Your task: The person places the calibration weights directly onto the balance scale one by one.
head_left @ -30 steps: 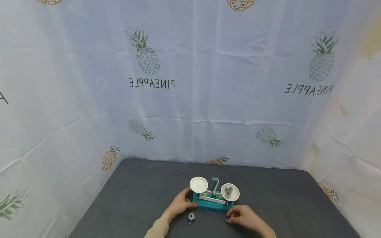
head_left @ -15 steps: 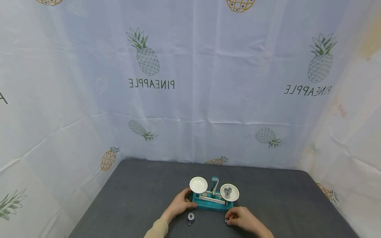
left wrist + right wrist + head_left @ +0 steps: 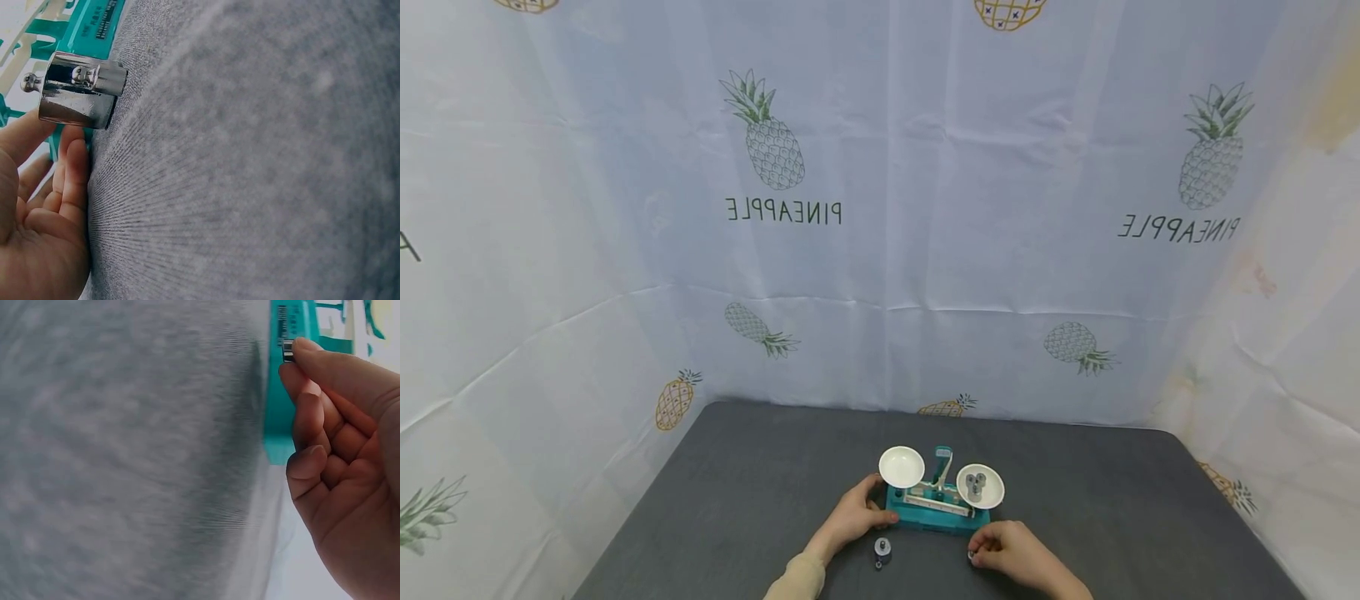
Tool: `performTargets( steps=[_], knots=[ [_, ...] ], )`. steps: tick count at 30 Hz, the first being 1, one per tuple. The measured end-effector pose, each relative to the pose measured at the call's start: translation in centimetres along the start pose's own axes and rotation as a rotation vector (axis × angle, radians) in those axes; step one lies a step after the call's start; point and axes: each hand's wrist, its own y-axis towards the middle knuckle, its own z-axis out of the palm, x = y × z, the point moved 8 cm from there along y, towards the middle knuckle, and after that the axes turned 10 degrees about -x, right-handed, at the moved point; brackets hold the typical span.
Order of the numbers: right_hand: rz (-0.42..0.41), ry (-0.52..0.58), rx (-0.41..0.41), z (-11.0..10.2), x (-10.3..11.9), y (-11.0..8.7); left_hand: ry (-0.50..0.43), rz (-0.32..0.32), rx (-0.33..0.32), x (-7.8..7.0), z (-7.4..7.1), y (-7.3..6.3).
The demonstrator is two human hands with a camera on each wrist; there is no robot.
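1. Looking down from the head view, we find the balance scale (image 3: 928,517) on the dark table (image 3: 760,475), between the left hand (image 3: 852,514) and the right hand (image 3: 1013,552).
2. We see the left hand gripping the scale's left end, thumb at the front corner of the teal base and fingers round the far side.
3. We see the right hand, just in front of the scale's right end, pinching a tiny weight (image 3: 288,350) between thumb and forefinger; the fingertips hide much of it, so we cannot tell its long axis.
4. The scale stands upright, its long axis running left to right with the right end slightly nearer us; its labelled front faces the person.
5. The left pan (image 3: 902,467) sits beyond the left hand, and the right pan (image 3: 993,492) bears a cluster of metal weights (image 3: 975,483). We cannot tell whether the beam is level.
6. Near the left thumb, we see a large weight (image 3: 882,551) upright, knob upward, with a small weight (image 3: 878,565) just beside it, on our side.
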Motion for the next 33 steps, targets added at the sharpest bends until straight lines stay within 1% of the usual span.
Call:
performTargets(
  steps=[3,7,9,13,14,16,17,22,27,30,33],
  knots=[
    [0.011,0.006,-0.021,-0.6,0.6,-0.2,0.0,0.0,0.002,0.0,0.0,0.0],
    [0.007,-0.025,-0.058,-1.5,1.6,-0.3,0.004,0.009,0.009,0.1,0.0,0.1],
    [-0.001,-0.042,-0.077,-2.0,2.2,-0.3,0.003,0.013,0.01,-0.9,-0.2,-0.3],
    [-0.016,-0.049,-0.121,-3.3,3.6,-0.4,0.022,0.021,0.003,-1.4,-0.2,-0.6],
    [-0.021,-0.052,-0.135,-3.7,3.9,-0.3,0.015,0.021,0.004,-1.5,-0.3,-0.6],
    [-0.023,-0.056,-0.166,-4.5,4.3,-0.2,0.013,0.019,0.002,-0.6,-0.1,-0.2],
    [-0.023,-0.063,-0.184,-4.8,4.5,-0.1,0.007,0.018,0.002,-0.4,-0.1,-0.1],
    [-0.011,-0.109,-0.277,-6.4,4.5,0.2,-0.012,0.005,0.008,-0.1,-0.1,-0.1],
    [-0.007,-0.16,-0.365,-7.3,4.3,0.7,-0.005,0.007,0.002,-0.2,-0.2,-0.2],
    [-0.01,-0.193,-0.391,-7.4,4.2,1.0,-0.001,0.006,0.0,-0.4,-0.2,-0.2],
    [-0.009,-0.219,-0.396,-7.3,4.1,1.2,0.006,0.008,0.003,-0.5,-0.2,-0.3]
  ],
)
